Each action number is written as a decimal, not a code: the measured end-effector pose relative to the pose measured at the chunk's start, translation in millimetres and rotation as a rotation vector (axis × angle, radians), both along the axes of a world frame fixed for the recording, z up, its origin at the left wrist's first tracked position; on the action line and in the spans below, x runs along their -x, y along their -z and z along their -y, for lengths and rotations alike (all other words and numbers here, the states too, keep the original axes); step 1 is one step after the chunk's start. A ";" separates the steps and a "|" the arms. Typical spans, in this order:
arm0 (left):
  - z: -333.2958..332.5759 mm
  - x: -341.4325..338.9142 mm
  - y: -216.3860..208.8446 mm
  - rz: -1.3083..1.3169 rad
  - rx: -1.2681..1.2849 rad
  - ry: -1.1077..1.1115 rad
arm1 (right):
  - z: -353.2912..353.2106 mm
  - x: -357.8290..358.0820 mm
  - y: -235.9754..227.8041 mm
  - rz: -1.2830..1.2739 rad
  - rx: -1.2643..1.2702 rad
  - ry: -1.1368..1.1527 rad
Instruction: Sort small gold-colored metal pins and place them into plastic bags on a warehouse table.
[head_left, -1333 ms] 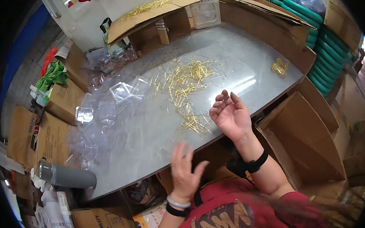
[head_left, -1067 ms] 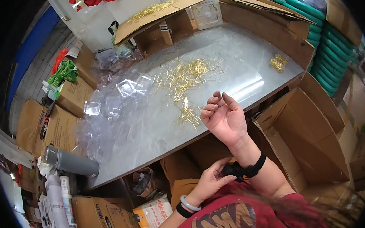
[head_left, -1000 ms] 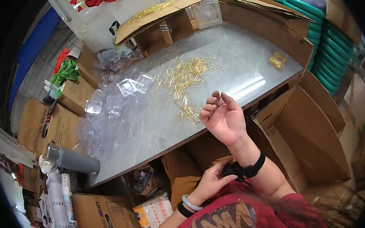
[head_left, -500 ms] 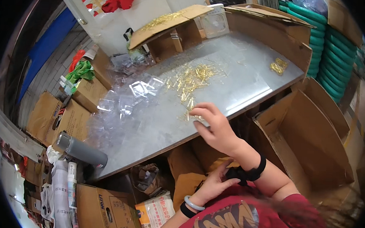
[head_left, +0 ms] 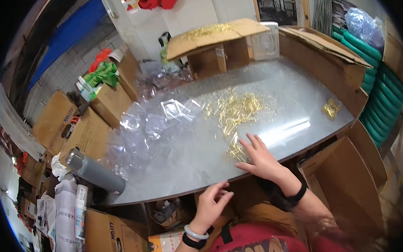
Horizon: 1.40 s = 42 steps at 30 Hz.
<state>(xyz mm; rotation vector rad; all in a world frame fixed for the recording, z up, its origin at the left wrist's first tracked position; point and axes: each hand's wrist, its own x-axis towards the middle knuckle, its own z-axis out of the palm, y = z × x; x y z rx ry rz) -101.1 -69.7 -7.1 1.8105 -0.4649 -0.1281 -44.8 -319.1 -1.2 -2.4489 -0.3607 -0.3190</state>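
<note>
My right hand is over the near end of a loose heap of thin gold-coloured metal pins on the grey table. Its fingers are spread, with the fingertips beside a small near cluster of pins. Just at the table's front edge, my left hand has loosely bent fingers, the thumb apart from them, and no object shows in it. A pale bangle and a black band circle the left wrist. Around my right wrist sits a black band.
Clear plastic boxes crowd the table's left side, near a grey bottle. A small gold bundle lies at the right. Behind the heap stands a cardboard shelf. An open carton stands below the right edge.
My left hand has left the right wrist and moved to the table's front edge. The right hand has spread its fingers beside the near pins. The whole view has shifted.
</note>
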 end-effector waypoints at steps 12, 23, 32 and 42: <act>12.1 7.3 12.1 0.012 -0.124 0.127 | -11.0 -34.5 3.5 -0.243 -0.515 0.039; -2.5 23.8 15.5 0.051 -0.148 0.021 | 0.7 -16.1 -11.8 -0.123 -0.376 0.118; -2.8 5.4 -1.3 0.329 -0.218 -0.093 | -36.3 -46.8 39.4 0.198 0.297 0.139; 0.7 -34.1 -10.0 0.550 -0.488 -0.042 | -11.0 -21.6 29.0 0.272 0.336 -0.287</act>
